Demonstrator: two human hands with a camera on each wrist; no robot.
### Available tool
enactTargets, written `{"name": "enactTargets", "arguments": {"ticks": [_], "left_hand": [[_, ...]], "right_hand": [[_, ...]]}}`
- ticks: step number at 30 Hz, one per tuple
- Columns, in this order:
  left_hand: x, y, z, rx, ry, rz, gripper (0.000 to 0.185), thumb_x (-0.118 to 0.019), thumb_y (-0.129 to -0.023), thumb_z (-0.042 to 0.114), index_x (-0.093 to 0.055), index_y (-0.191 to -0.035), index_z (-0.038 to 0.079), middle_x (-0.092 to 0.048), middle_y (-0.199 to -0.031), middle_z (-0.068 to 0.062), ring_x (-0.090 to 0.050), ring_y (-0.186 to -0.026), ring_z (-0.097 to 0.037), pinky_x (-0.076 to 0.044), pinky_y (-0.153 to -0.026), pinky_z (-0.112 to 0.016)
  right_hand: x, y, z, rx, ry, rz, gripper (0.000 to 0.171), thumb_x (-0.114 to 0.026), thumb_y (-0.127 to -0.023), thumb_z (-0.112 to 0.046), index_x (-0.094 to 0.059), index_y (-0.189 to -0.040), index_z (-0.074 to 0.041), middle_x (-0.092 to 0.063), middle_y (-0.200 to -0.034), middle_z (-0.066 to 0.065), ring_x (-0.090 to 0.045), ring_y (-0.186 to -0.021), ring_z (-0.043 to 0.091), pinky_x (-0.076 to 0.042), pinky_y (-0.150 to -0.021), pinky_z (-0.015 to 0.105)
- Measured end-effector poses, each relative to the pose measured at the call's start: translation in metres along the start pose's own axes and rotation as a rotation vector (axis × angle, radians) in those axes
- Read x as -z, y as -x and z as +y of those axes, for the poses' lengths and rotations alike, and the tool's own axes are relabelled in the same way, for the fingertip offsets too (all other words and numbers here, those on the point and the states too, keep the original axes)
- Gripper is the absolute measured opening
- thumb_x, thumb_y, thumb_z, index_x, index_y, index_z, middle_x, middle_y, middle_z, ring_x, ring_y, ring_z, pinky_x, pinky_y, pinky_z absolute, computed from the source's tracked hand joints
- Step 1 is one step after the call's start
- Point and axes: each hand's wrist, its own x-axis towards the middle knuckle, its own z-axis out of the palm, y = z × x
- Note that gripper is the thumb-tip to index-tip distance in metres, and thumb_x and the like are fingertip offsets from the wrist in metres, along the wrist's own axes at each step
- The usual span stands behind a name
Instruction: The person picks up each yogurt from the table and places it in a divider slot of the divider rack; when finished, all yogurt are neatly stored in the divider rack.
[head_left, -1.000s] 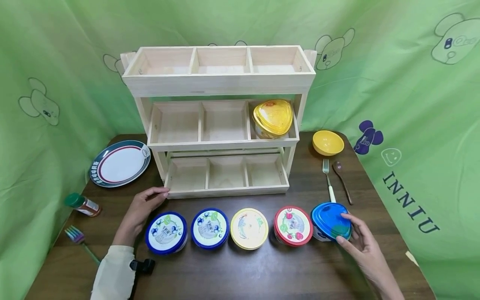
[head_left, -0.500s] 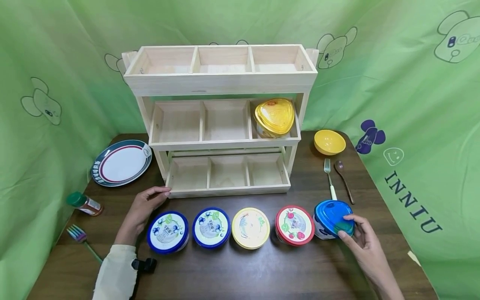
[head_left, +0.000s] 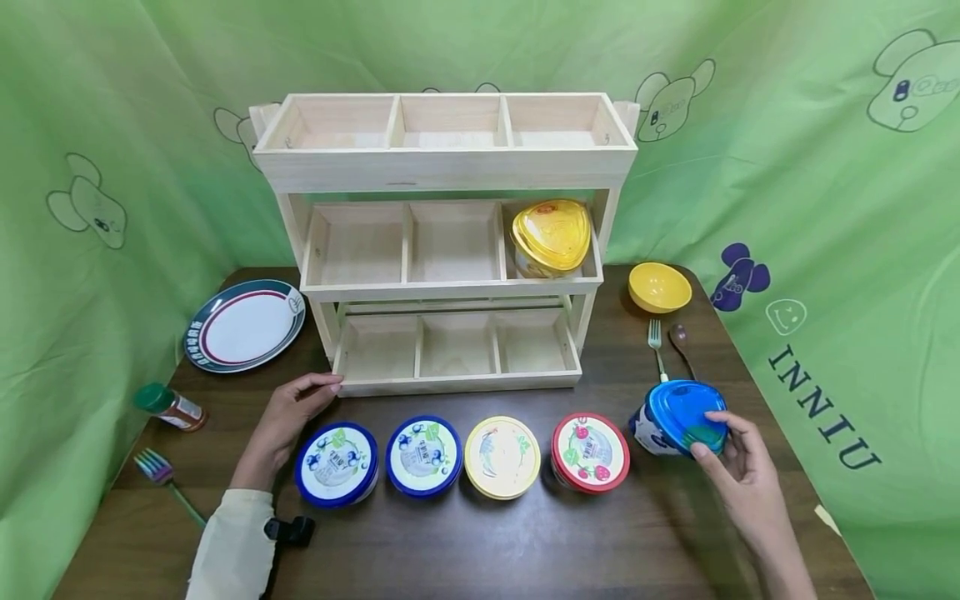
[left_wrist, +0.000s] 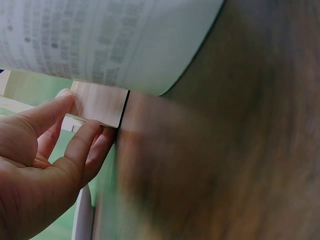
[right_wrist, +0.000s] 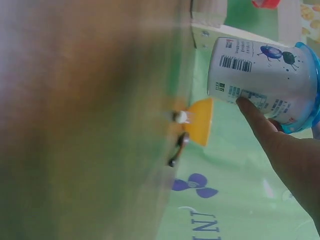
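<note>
My right hand [head_left: 723, 437] grips a blue-lidded white tub [head_left: 678, 415] at the table's right, lifted and tilted with its lid towards me. In the right wrist view a fingertip [right_wrist: 247, 107] presses the tub's printed side [right_wrist: 260, 75]. My left hand [head_left: 315, 390] rests with fairly straight fingers on the front left corner of the wooden three-tier rack [head_left: 450, 383], which the left wrist view shows as fingers [left_wrist: 80, 145] against the wood corner [left_wrist: 100, 102]. Before the rack stand two blue-rimmed tubs [head_left: 336, 464] [head_left: 423, 456], a yellow-rimmed tub [head_left: 502, 457] and a red-rimmed tub [head_left: 590, 452].
A yellow triangular container [head_left: 550, 236] sits in the middle tier's right compartment. A plate [head_left: 243, 325], a spice bottle [head_left: 168, 408] and a coloured fork [head_left: 161, 475] lie at the left. A yellow bowl [head_left: 659, 286], a fork [head_left: 657, 342] and a spoon [head_left: 681, 337] lie at the right.
The right hand has raised the blue-lidded tub off the table and carried it right and away from the row, tilting it. The left hand has stayed on the rack corner.
</note>
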Motion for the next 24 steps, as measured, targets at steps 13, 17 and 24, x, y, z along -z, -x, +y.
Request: {"name": "enactTargets", "arguments": {"ticks": [13, 17, 24], "left_hand": [[0.001, 0.000, 0.001, -0.010, 0.001, 0.001, 0.041, -0.070, -0.109, 0.026, -0.069, -0.143, 0.004, -0.068, -0.138, 0.000, -0.061, -0.113, -0.004, -0.052, -0.093, -0.019], [0.001, 0.000, 0.002, -0.017, 0.012, -0.003, 0.040, -0.071, -0.109, 0.024, -0.069, -0.143, 0.003, -0.068, -0.136, 0.001, -0.061, -0.112, -0.004, -0.053, -0.093, -0.020], [0.000, 0.000, 0.000, -0.023, 0.014, 0.002, 0.039, -0.071, -0.109, 0.024, -0.070, -0.142, 0.003, -0.070, -0.130, 0.007, -0.062, -0.112, -0.003, -0.052, -0.093, -0.019]], "right_hand": [[0.003, -0.029, -0.026, 0.079, 0.080, 0.036, 0.051, -0.058, -0.106, 0.013, -0.050, -0.153, -0.006, -0.030, -0.163, 0.017, -0.042, -0.144, 0.015, -0.044, -0.097, 0.007], [0.002, -0.038, -0.035, 0.129, 0.056, 0.026, 0.051, -0.057, -0.104, 0.016, -0.050, -0.151, -0.002, -0.032, -0.162, 0.014, -0.042, -0.144, 0.017, -0.045, -0.099, 0.008], [0.000, -0.052, -0.053, 0.165, 0.073, 0.029, 0.054, -0.060, -0.102, 0.017, -0.053, -0.152, -0.002, -0.035, -0.162, 0.013, -0.046, -0.143, 0.017, -0.046, -0.099, 0.010]]}}
